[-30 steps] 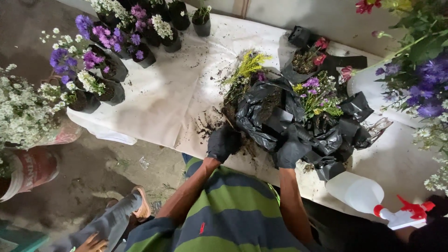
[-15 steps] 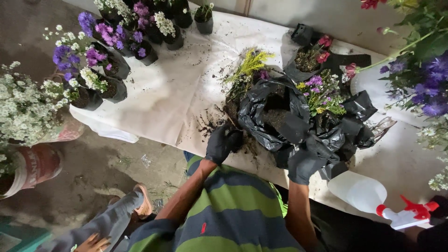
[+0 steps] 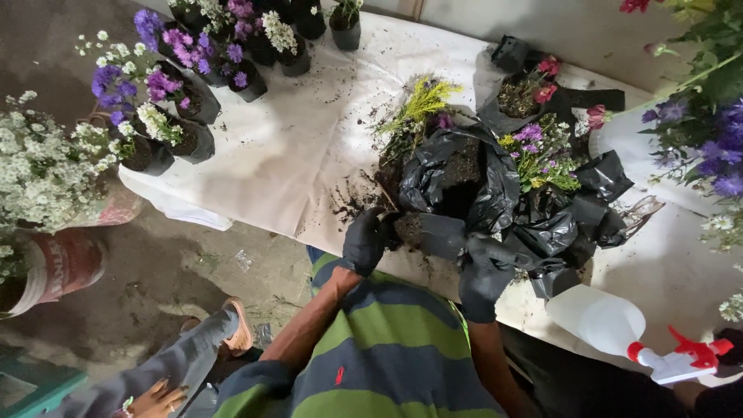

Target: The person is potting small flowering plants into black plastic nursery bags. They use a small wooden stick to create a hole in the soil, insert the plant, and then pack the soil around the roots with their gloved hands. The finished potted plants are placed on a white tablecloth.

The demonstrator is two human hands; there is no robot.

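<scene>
Since the earlier view, right hand (image 3: 484, 275), black-gloved, had shifted inward from the bag pile's near edge, fingers curled on a fold of the black plastic grow bag (image 3: 464, 193). Left hand (image 3: 364, 240), gloved, closed on the bag's lower left edge beside spilled soil (image 3: 352, 203). Bag lay mid-table on white cloth (image 3: 286, 147), touching purple-flowered plant (image 3: 538, 151). White spray bottle (image 3: 600, 321) lay near right.
</scene>
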